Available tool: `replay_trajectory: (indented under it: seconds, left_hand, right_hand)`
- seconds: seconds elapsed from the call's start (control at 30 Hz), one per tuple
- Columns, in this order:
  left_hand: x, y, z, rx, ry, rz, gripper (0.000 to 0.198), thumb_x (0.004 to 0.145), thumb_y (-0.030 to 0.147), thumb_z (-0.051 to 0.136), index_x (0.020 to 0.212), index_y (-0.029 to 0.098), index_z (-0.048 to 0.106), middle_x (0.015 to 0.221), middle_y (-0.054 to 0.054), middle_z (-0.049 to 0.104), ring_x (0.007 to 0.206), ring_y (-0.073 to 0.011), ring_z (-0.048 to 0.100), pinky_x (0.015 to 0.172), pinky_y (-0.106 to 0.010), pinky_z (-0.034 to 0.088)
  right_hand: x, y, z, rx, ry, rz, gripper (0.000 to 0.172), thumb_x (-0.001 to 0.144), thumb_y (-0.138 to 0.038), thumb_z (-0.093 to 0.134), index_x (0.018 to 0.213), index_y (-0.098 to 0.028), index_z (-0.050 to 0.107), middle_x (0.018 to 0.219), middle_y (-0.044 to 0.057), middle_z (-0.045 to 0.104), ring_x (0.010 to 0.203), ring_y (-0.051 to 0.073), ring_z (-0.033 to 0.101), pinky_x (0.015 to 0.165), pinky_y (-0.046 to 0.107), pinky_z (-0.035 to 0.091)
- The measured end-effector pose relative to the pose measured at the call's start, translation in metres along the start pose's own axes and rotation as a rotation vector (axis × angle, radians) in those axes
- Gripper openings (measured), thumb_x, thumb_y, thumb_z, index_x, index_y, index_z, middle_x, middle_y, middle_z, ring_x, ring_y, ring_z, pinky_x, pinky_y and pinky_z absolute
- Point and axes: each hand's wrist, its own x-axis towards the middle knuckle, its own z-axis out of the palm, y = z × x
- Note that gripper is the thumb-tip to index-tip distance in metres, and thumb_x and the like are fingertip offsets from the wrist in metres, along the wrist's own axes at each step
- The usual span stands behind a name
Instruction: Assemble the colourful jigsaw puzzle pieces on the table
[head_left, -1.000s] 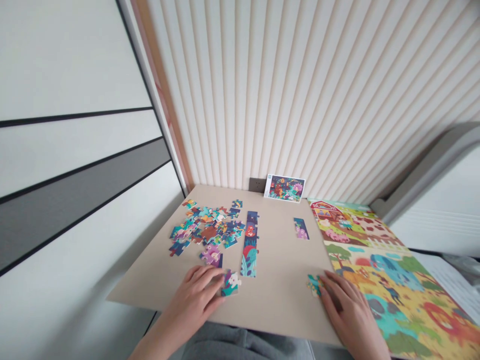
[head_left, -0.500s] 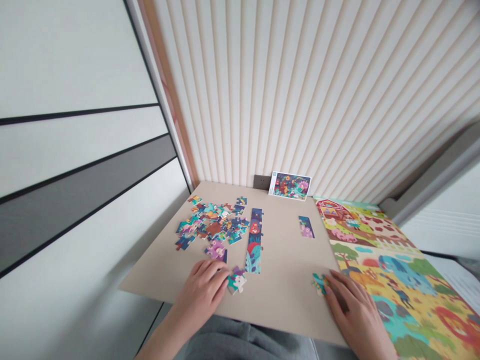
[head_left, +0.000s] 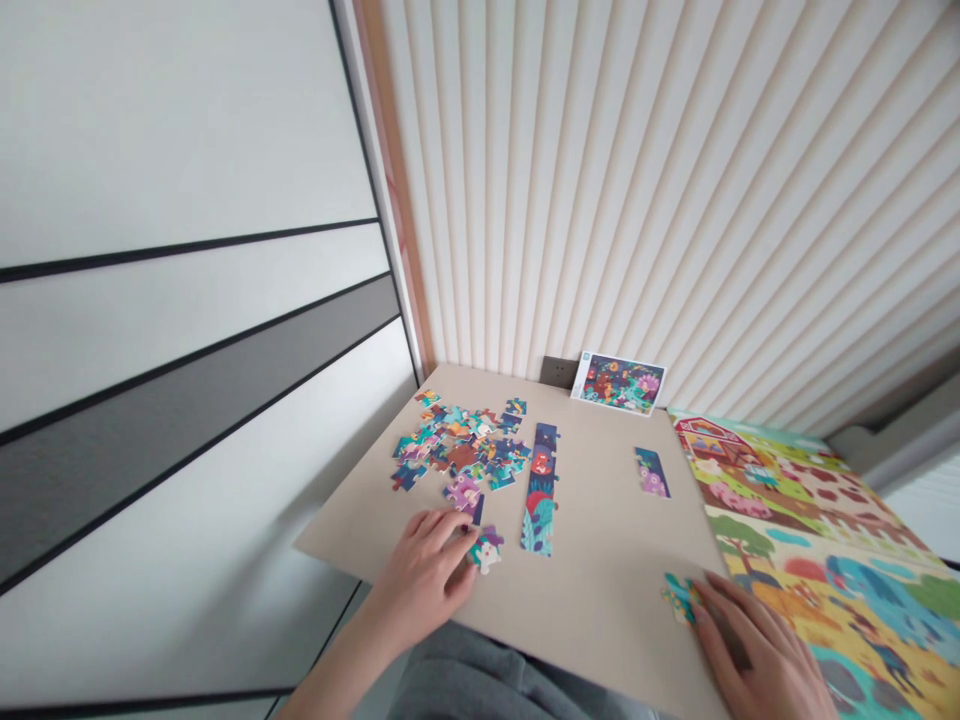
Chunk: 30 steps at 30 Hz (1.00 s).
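My left hand [head_left: 429, 568] is near the front left of the table, palm down, its fingers bent and thumb apart. Its fingertips reach a puzzle piece with a white animal [head_left: 487, 548] and a dark-edged piece [head_left: 478, 510] close by. My right hand [head_left: 761, 640] is at the front right, with its thumb and fingers at a teal and yellow puzzle piece [head_left: 678, 597] that sticks out past the fingertips. Between the hands lies a joined strip of puzzle pieces [head_left: 540, 490]. A pink and navy joined section [head_left: 651, 472] lies farther back on the right.
Loose puzzle pieces [head_left: 461, 455] lie heaped on the back left of the beige table [head_left: 600, 600]. A picture card [head_left: 619, 383] leans on the ribbed wall beside a dark socket [head_left: 559, 372]. Colourful animal puzzles [head_left: 810, 545] cover the right side. A white cabinet [head_left: 187, 480] borders the left.
The view has turned, so the scene sits farther right. My left hand and the white-animal piece have moved slightly left, away from the strip. My right hand stays at its piece.
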Motion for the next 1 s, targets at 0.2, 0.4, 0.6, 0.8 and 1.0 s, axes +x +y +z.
replay_trajectory:
  seconds: [0.2, 0.4, 0.6, 0.8, 1.0]
  left_hand:
    - [-0.005, -0.017, 0.011, -0.015, 0.092, -0.093, 0.035, 0.095, 0.026, 0.053, 0.129, 0.027, 0.061, 0.129, -0.009, 0.06, 0.121, -0.0282, 0.057, 0.104, -0.047, 0.047]
    - [0.008, -0.051, 0.03, 0.092, 0.185, -0.239, 0.045, 0.095, 0.039, 0.061, 0.137, 0.025, 0.055, 0.134, -0.011, 0.061, 0.124, -0.0326, 0.056, 0.103, -0.052, 0.047]
    - [0.007, -0.068, 0.04, 0.023, 0.192, -0.23, 0.036, 0.097, 0.042, 0.058, 0.129, 0.027, 0.06, 0.12, -0.008, 0.068, 0.113, -0.029, 0.063, 0.098, -0.047, 0.05]
    - [0.007, -0.068, 0.043, 0.074, 0.219, -0.208, 0.043, 0.092, 0.053, 0.062, 0.125, 0.025, 0.064, 0.119, -0.011, 0.068, 0.111, -0.0318, 0.063, 0.096, -0.047, 0.049]
    - [0.025, -0.06, 0.047, 0.08, 0.206, -0.213, 0.042, 0.087, 0.056, 0.066, 0.118, 0.027, 0.068, 0.114, -0.009, 0.068, 0.107, -0.0319, 0.063, 0.091, -0.046, 0.051]
  right_hand:
    - [0.0, -0.001, -0.001, -0.002, 0.003, -0.003, 0.042, 0.094, -0.055, 0.054, 0.122, -0.025, 0.067, 0.137, 0.01, 0.063, 0.119, 0.035, 0.062, 0.102, 0.052, 0.047]
    - [-0.001, 0.002, 0.001, -0.021, -0.015, -0.009, 0.041, 0.095, -0.053, 0.054, 0.123, -0.026, 0.067, 0.139, 0.009, 0.061, 0.12, 0.034, 0.061, 0.102, 0.051, 0.048]
    - [0.001, -0.008, -0.005, -0.043, -0.02, 0.032, 0.039, 0.096, -0.051, 0.054, 0.124, -0.027, 0.067, 0.139, 0.008, 0.061, 0.123, 0.033, 0.06, 0.101, 0.05, 0.049]
    - [0.006, -0.02, -0.013, -0.032, -0.022, 0.072, 0.035, 0.098, -0.047, 0.053, 0.122, -0.027, 0.068, 0.135, 0.008, 0.064, 0.121, 0.031, 0.062, 0.101, 0.049, 0.051]
    - [0.006, -0.024, -0.014, -0.048, -0.032, 0.085, 0.036, 0.099, -0.046, 0.052, 0.124, -0.027, 0.068, 0.136, 0.009, 0.064, 0.121, 0.03, 0.062, 0.102, 0.048, 0.051]
